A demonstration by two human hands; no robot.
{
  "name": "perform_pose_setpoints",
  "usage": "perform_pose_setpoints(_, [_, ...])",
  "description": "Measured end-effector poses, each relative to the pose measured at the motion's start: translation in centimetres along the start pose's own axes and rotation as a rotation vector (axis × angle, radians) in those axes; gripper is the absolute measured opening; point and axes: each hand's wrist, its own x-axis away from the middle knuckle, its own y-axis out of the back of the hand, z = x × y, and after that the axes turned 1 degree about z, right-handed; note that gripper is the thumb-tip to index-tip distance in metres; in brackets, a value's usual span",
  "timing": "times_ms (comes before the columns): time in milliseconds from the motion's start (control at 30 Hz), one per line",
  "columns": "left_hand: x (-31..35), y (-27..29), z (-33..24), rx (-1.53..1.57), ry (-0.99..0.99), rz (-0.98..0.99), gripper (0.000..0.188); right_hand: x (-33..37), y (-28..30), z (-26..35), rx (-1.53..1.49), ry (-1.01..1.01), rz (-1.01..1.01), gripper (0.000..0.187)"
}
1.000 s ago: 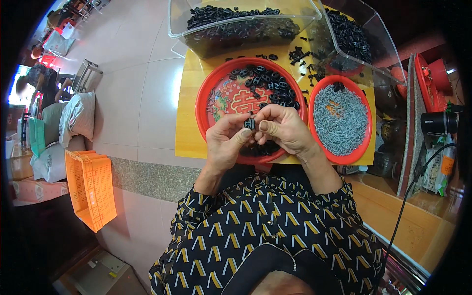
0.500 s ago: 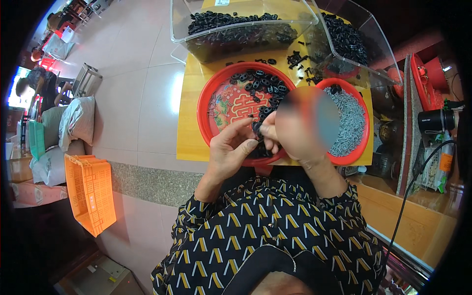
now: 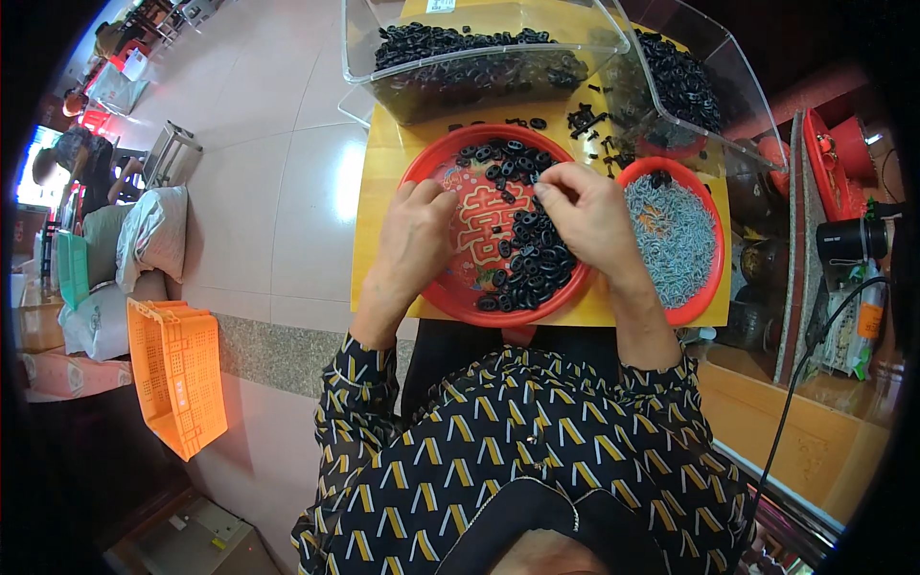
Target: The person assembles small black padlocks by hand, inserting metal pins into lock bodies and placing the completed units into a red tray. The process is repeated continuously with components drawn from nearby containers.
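Observation:
A red round tray (image 3: 414,180) with a printed bottom holds many small black oval two-holed plastic pieces (image 3: 541,264), heaped along its right side. My left hand (image 3: 419,230) is over the tray's left side, fingers curled down and closed; its fingertips and anything in them are hidden. Above the tray's upper right part, my right hand (image 3: 589,216) pinches thumb and forefinger together. Something tiny shows at those fingertips, too small to name. To the right, a smaller red bowl (image 3: 711,287) is full of silvery screws (image 3: 676,244).
Two clear plastic bins (image 3: 484,59) (image 3: 733,129) of black pieces stand at the table's far side. Loose black parts (image 3: 585,120) lie on the yellow tabletop (image 3: 383,144). An orange crate (image 3: 182,374) and stuffed sacks (image 3: 153,235) are on the floor at left. A person (image 3: 86,172) sits beyond.
My hands, earlier together over the tray around a black piece, have moved apart. The left went to the tray's left side; the right is now at its upper right.

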Motion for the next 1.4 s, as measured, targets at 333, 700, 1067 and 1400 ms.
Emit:
perform_pose_setpoints(333, [-2.6,-1.6,-0.1,-0.345,-0.142,0.325,0.011,-0.8,-3.8,-1.6,0.562,0.173,0.119,0.01])
perform_pose_setpoints(700, [-1.9,-2.3,-0.5,-0.402,-0.157,0.294,0.017,-1.2,-5.4,-1.0,0.663,0.165,0.279,0.017])
perform_pose_setpoints(1067, [-0.7,-2.0,-0.6,-0.232,-0.072,0.211,0.016,-0.8,-6.1,-1.0,0.742,0.208,0.25,0.019])
perform_pose_setpoints(1400, [0.3,-1.8,0.3,0.027,-0.018,0.089,0.016,-1.1,-5.9,-0.6,0.736,0.281,0.241,0.02])
